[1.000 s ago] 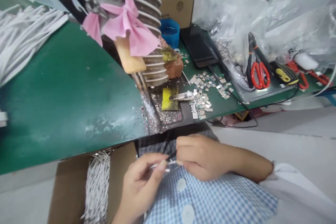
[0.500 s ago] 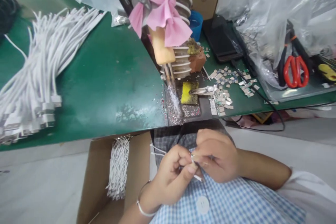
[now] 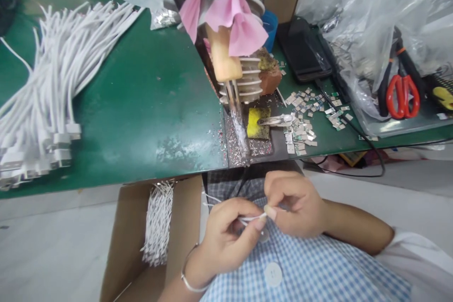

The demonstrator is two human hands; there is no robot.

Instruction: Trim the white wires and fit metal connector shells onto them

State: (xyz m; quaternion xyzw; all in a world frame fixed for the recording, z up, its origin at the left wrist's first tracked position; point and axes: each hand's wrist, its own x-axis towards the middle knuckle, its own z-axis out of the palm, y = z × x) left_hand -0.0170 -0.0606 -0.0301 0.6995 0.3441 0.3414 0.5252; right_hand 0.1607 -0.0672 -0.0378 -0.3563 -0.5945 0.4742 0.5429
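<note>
Both hands work close to my chest, below the edge of the green table (image 3: 141, 99). My left hand (image 3: 226, 236) is closed, pinching a thin white cable (image 3: 249, 218) near its stripped end. My right hand (image 3: 295, 203) is closed too, its thumb and fingers pinching the cable's tip where the two hands meet. More thin white strands poke out to the left of my left hand. A cardboard box (image 3: 184, 226) beside my left wrist holds a bundle of white cables (image 3: 157, 224).
A large pile of white cables with connectors (image 3: 49, 94) lies on the left. A soldering iron in its coil stand (image 3: 235, 75), a yellow sponge (image 3: 256, 122), several small metal shells (image 3: 304, 118), a black phone (image 3: 304, 54), red scissors (image 3: 401, 94) and plastic bags (image 3: 371, 9) crowd the right.
The view swung left, bringing the cable pile into sight. My hands stayed together at my chest, re-pinching the cable end; its tip now lies level between my fingers.
</note>
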